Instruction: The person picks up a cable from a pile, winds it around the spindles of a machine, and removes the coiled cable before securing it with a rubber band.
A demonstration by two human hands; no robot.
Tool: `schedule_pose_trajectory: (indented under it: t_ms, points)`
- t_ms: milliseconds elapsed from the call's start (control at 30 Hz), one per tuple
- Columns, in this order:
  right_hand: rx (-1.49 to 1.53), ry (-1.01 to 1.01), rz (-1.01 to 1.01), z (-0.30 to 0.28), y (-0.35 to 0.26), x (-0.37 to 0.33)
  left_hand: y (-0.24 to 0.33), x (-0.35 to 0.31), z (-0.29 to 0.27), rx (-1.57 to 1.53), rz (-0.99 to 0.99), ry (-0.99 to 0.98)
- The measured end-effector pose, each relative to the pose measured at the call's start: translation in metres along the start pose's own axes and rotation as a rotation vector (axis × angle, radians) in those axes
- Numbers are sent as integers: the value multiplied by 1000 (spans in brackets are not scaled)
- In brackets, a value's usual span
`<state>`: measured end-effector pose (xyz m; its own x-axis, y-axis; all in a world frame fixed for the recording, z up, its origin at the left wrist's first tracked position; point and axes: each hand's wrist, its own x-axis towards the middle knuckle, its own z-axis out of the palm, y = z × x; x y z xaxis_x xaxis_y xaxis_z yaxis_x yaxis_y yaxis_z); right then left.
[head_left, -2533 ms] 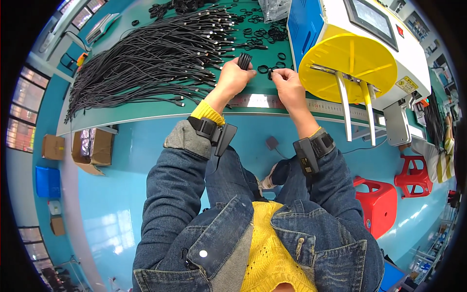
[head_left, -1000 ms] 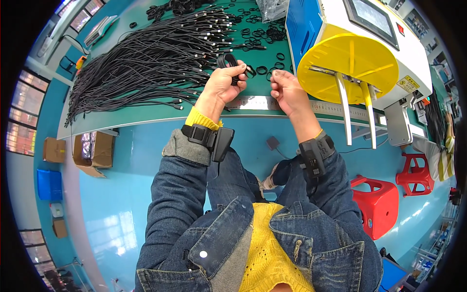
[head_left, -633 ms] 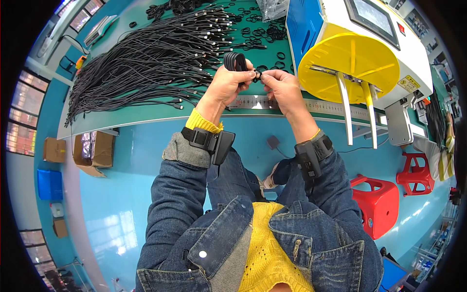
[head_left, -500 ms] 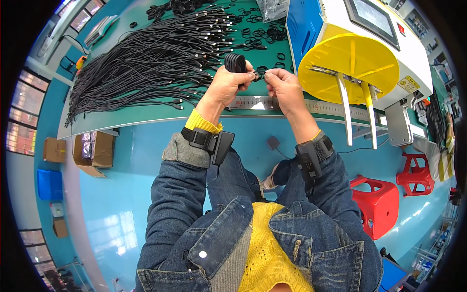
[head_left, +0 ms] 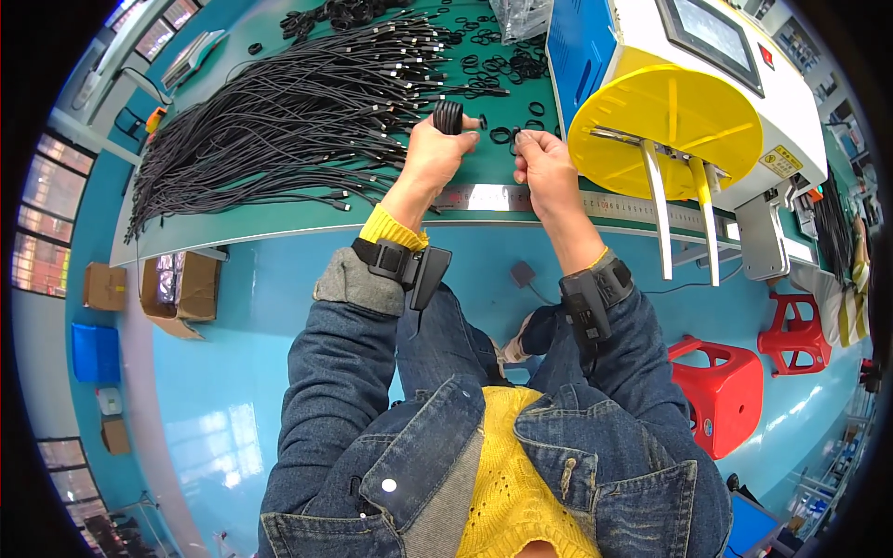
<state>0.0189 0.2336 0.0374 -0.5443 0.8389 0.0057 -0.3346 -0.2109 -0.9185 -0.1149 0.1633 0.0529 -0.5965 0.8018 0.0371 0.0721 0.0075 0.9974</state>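
Observation:
A coil of black cable (head_left: 447, 117) is gripped in my left hand (head_left: 435, 156), its loops standing up above my fingers. A small dark piece shows at that hand's fingertips; I cannot tell if it is the cable's end. To the right, my right hand (head_left: 547, 167) pinches a small black band (head_left: 515, 138) between thumb and forefinger. Another black band (head_left: 500, 135) lies on the green table (head_left: 484, 169) between my hands. Left of the coil spreads a big pile of black cables (head_left: 279, 121) with light metal plugs.
A white and blue machine (head_left: 642, 33) with a yellow disc (head_left: 665, 121) and two prongs stands close to my right hand. A metal ruler (head_left: 498, 197) runs along the table's front edge. Several loose black bands (head_left: 521, 65) lie farther back. Red stools (head_left: 721, 395) stand at the right.
My hands have moved apart: the right has shifted slightly right, with the black band in its pinch. My left hand keeps the coil, a little more turned.

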Motion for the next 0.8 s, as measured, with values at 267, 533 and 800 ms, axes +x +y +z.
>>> schedule_pose_trajectory:
  t_ms: [267, 533, 800]
  points:
    - [184, 0, 246, 0, -5, 0, 5, -8, 4, -92, 33, 21]
    - [138, -54, 241, 5, 0, 1, 6, -10, 8, -235, -127, -123]
    - [202, -146, 296, 4, -2, -1, 2, -8, 2, -403, -199, -247]
